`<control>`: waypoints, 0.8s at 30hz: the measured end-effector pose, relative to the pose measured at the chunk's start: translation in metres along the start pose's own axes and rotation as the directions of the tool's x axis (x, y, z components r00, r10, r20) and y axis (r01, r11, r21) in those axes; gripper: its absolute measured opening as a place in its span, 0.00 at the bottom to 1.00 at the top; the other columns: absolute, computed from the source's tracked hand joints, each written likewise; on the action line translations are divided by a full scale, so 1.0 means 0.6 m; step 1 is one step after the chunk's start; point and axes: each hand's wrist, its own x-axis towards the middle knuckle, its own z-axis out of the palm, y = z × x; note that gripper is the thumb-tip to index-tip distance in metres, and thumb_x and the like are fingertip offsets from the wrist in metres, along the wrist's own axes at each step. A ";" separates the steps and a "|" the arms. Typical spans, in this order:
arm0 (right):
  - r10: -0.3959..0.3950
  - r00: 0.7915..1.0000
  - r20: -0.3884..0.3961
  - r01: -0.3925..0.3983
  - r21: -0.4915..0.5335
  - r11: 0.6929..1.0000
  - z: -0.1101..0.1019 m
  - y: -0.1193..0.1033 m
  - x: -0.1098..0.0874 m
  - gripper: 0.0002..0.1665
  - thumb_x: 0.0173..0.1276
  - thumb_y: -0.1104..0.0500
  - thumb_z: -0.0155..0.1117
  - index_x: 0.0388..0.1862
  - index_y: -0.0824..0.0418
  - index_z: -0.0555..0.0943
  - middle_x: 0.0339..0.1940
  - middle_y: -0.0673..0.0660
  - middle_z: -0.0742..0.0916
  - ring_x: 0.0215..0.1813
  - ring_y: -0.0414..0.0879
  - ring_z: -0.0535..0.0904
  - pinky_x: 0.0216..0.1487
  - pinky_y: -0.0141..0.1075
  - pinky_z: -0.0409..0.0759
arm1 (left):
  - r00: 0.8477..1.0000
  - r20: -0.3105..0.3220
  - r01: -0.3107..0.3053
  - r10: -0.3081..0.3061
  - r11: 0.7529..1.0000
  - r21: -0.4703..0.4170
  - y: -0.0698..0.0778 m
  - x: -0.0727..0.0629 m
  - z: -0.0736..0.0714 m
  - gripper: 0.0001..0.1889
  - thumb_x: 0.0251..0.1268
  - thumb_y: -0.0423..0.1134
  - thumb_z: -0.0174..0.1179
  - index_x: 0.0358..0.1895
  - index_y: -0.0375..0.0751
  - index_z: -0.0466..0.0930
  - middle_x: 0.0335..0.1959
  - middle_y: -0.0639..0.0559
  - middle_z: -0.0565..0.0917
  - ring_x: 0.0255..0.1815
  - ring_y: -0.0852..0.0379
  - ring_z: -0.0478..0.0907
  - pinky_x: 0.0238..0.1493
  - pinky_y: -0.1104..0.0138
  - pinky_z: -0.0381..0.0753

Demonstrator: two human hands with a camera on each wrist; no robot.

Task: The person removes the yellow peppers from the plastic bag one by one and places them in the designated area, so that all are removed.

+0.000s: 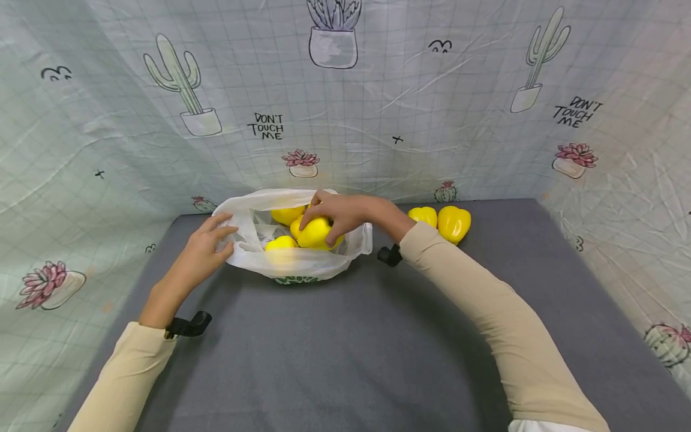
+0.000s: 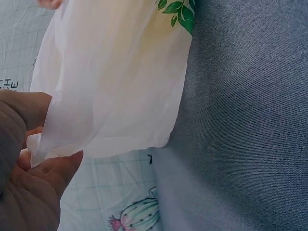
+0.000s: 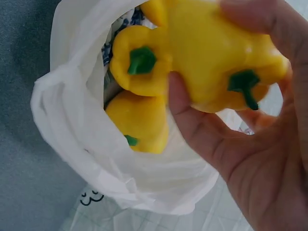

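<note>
A white plastic bag [image 1: 251, 259] with a green leaf print lies open on the table, several yellow bell peppers [image 3: 137, 118] inside it. My left hand [image 1: 207, 246] holds the bag's left rim, thumb on one side and fingers on the other, as the left wrist view shows. Over the bag's mouth, my right hand [image 1: 348, 213] grips a yellow bell pepper [image 3: 207, 53] with a green stem. Thumb and fingers reach around that pepper's sides. Part of the bag's contents is hidden behind the right hand and the held pepper.
Two more yellow bell peppers, one partly behind the right forearm [image 1: 423, 216] and one beside it [image 1: 454, 224], lie at the table's back right. A patterned cloth [image 1: 367, 108] hangs behind and at both sides of the grey table [image 1: 324, 348].
</note>
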 end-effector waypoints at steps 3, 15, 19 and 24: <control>-0.034 0.995 -0.098 0.036 0.015 0.999 0.004 0.004 -0.014 0.34 0.62 0.55 0.71 0.69 0.47 0.77 0.65 0.60 0.68 0.58 0.50 0.68 0.56 0.39 0.73 | 1.000 -0.002 -0.003 0.003 1.000 -0.002 -0.002 -0.001 0.003 0.19 0.68 0.28 0.57 0.60 0.21 0.78 0.73 0.30 0.64 0.73 0.27 0.60 0.59 0.36 0.70; -0.091 0.941 -0.327 0.124 0.081 0.989 0.027 0.008 -0.060 0.38 0.63 0.54 0.75 0.68 0.60 0.71 0.67 0.59 0.75 0.63 0.51 0.72 0.64 0.42 0.73 | 1.000 -0.004 -0.010 0.010 1.000 -0.030 -0.003 -0.002 0.008 0.19 0.68 0.27 0.59 0.61 0.25 0.78 0.74 0.31 0.64 0.73 0.28 0.60 0.59 0.36 0.70; -0.038 0.918 -0.394 0.118 0.183 0.976 0.040 0.012 -0.072 0.40 0.61 0.55 0.77 0.66 0.60 0.65 0.67 0.59 0.75 0.64 0.52 0.74 0.66 0.44 0.74 | 1.000 -0.013 -0.013 0.012 0.999 -0.033 -0.003 -0.001 0.009 0.19 0.68 0.27 0.59 0.60 0.25 0.79 0.74 0.31 0.64 0.73 0.28 0.60 0.59 0.37 0.70; -0.094 0.874 -0.477 0.179 0.136 0.974 0.058 0.015 -0.079 0.35 0.61 0.54 0.76 0.64 0.58 0.72 0.65 0.56 0.78 0.61 0.49 0.74 0.62 0.44 0.73 | 1.000 -0.009 -0.010 0.009 0.999 -0.033 0.000 0.002 0.008 0.19 0.68 0.27 0.58 0.60 0.25 0.79 0.73 0.31 0.64 0.72 0.28 0.61 0.60 0.37 0.69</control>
